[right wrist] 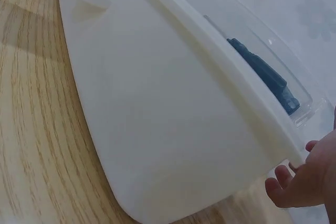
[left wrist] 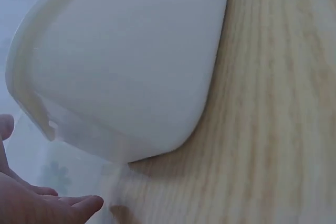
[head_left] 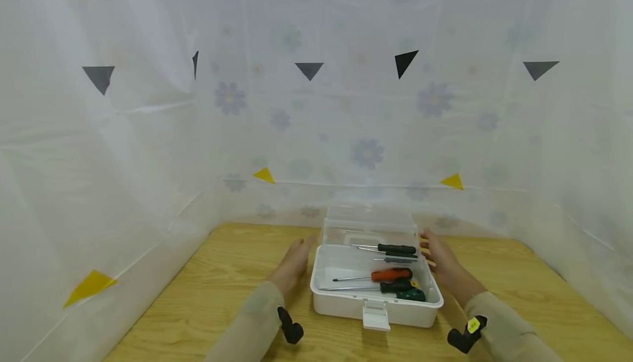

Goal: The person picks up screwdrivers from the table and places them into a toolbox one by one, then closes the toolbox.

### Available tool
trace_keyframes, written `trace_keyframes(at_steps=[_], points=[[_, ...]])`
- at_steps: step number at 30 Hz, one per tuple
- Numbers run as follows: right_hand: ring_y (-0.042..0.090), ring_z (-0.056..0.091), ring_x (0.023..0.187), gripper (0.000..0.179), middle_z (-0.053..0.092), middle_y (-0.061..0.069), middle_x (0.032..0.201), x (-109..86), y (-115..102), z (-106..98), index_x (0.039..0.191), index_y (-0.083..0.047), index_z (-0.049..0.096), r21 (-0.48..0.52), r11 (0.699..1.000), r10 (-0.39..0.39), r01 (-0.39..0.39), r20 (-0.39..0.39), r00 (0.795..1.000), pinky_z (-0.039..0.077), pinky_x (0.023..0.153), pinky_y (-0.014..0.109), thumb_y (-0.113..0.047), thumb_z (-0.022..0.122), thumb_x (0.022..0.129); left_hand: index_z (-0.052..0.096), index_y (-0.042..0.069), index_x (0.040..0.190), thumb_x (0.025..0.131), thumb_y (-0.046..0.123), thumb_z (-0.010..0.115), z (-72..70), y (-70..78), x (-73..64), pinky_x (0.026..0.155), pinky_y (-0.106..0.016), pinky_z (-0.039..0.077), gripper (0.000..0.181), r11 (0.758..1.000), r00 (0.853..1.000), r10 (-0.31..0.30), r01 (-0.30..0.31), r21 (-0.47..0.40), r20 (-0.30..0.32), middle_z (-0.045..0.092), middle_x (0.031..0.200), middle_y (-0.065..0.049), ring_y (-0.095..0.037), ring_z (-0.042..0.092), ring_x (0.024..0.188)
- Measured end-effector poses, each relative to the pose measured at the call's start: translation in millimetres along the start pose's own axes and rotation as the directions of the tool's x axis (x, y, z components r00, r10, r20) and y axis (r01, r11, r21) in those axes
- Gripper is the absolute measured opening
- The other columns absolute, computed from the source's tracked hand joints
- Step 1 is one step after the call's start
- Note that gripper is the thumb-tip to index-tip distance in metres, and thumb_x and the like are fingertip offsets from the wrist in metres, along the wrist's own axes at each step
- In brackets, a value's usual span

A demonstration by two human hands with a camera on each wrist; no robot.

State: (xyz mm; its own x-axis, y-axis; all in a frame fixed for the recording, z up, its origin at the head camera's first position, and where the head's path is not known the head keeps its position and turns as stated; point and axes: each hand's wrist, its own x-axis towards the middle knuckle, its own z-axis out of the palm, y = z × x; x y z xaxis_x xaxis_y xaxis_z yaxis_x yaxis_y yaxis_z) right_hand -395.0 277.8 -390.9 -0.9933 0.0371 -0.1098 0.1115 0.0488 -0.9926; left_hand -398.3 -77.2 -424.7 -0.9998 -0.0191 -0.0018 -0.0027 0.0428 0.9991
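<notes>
A white plastic toolbox (head_left: 341, 308) stands on the table, its clear lid (head_left: 332, 235) swung back. Several screwdrivers lie inside: one with an orange handle (head_left: 392, 274), others with dark green handles. A few more dark-handled screwdrivers (head_left: 396, 248) show toward the lid; the right wrist view has dark handles (right wrist: 262, 72) beyond the rim. My left hand (head_left: 295, 266) is just left of the box, fingers extended and nothing held; in its wrist view it stays apart from the box wall (left wrist: 131, 61). My right hand (head_left: 442, 257) is by the right back corner, fingers loosely bent; contact there is hard to tell.
The wooden table (head_left: 237, 274) runs out on both sides of the box. A white flowered curtain (head_left: 366, 104) hangs behind and along the sides. The box's front latch (head_left: 376, 315) hangs down over the front wall.
</notes>
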Motion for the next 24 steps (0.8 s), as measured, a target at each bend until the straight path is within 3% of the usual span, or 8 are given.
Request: trace_keyframes(at_steps=[2, 3, 10, 14, 17, 21, 24], points=[[0.054, 0.014, 0.148, 0.083, 0.009, 0.035, 0.163, 0.8, -2, 0, 0.162, 0.004, 0.01, 0.003, 1.0, 0.014, -0.014, 0.0, 1.0, 0.014, 0.118, 0.063, -0.058, 0.023, 0.108, 0.023, -0.011, 0.158, 0.105, 0.044, 0.053, 3.9, 5.0, 3.8, 0.114, -0.056, 0.03, 0.082, 1.0, 1.0, -0.005, 0.005, -0.018, -0.013, 0.037, 0.151, -0.036, -0.048, 0.039, 0.139], [0.054, 0.012, 0.148, 0.084, 0.008, 0.036, 0.163, 1.1, -3, 0, 0.162, 0.004, 0.008, 0.0, 1.0, 0.019, -0.019, 0.003, 1.0, 0.013, 0.118, 0.063, -0.058, 0.022, 0.108, 0.023, -0.009, 0.159, 0.105, 0.047, 0.051, 5.0, 7.8, 5.1, 0.117, -0.06, 0.02, 0.083, 0.999, 1.0, -0.015, 0.015, -0.036, -0.006, 0.024, 0.161, -0.033, -0.05, 0.023, 0.147], [0.057, 0.01, 0.147, 0.091, 0.007, 0.041, 0.16, 8.9, -8, 4, 0.164, -0.002, -0.008, -0.042, 0.997, 0.067, -0.067, 0.007, 0.998, 0.014, 0.117, 0.064, -0.066, 0.022, 0.105, 0.026, 0.002, 0.163, 0.101, 0.061, 0.053, 15.5, 25.7, 17.7, 0.118, -0.058, 0.021, 0.089, 0.981, 0.993, -0.095, 0.104, -0.165, 0.063, 0.017, 0.166, -0.029, -0.051, 0.017, 0.149], [0.055, 0.009, 0.148, 0.093, 0.006, 0.039, 0.161, 15.9, -11, 9, 0.163, 0.0, -0.006, -0.018, 0.996, 0.084, -0.083, 0.029, 0.996, 0.013, 0.118, 0.062, -0.067, 0.02, 0.104, 0.037, 0.0, 0.157, 0.103, 0.058, 0.05, 25.3, 33.3, 23.5, 0.115, -0.055, 0.03, 0.08, 0.974, 0.989, -0.096, 0.117, -0.195, 0.111, 0.034, 0.158, -0.03, -0.048, 0.03, 0.145], [0.053, 0.002, 0.15, 0.088, -0.002, 0.037, 0.163, 19.8, -11, 14, 0.162, 0.003, -0.008, -0.05, 0.998, 0.044, -0.042, 0.043, 0.998, 0.007, 0.12, 0.059, -0.062, 0.014, 0.106, 0.034, -0.003, 0.158, 0.105, 0.053, 0.045, 31.7, 36.9, 26.2, 0.116, -0.054, 0.028, 0.078, 0.983, 0.991, -0.078, 0.095, -0.159, 0.11, 0.034, 0.158, -0.029, -0.046, 0.03, 0.145], [0.051, -0.01, 0.15, 0.083, -0.014, 0.031, 0.165, 22.4, -11, 21, 0.161, 0.002, -0.013, -0.095, 0.995, 0.004, -0.001, 0.027, 1.0, -0.003, 0.119, 0.06, -0.058, 0.011, 0.108, 0.014, -0.003, 0.163, 0.106, 0.054, 0.041, 36.3, 38.9, 27.2, 0.119, -0.061, 0.011, 0.086, 0.998, 0.998, -0.049, 0.051, -0.026, 0.048, 0.012, 0.167, -0.027, -0.045, 0.011, 0.152], [0.049, -0.012, 0.15, 0.084, -0.015, 0.029, 0.166, 20.9, -10, 25, 0.161, 0.001, -0.011, -0.075, 0.997, 0.01, -0.009, 0.003, 1.0, -0.007, 0.118, 0.061, -0.059, 0.013, 0.108, 0.011, 0.001, 0.165, 0.105, 0.058, 0.04, 37.7, 37.0, 27.0, 0.117, -0.066, 0.008, 0.087, 0.999, 0.999, -0.038, 0.038, 0.019, 0.038, 0.009, 0.169, -0.023, -0.044, 0.007, 0.153]])
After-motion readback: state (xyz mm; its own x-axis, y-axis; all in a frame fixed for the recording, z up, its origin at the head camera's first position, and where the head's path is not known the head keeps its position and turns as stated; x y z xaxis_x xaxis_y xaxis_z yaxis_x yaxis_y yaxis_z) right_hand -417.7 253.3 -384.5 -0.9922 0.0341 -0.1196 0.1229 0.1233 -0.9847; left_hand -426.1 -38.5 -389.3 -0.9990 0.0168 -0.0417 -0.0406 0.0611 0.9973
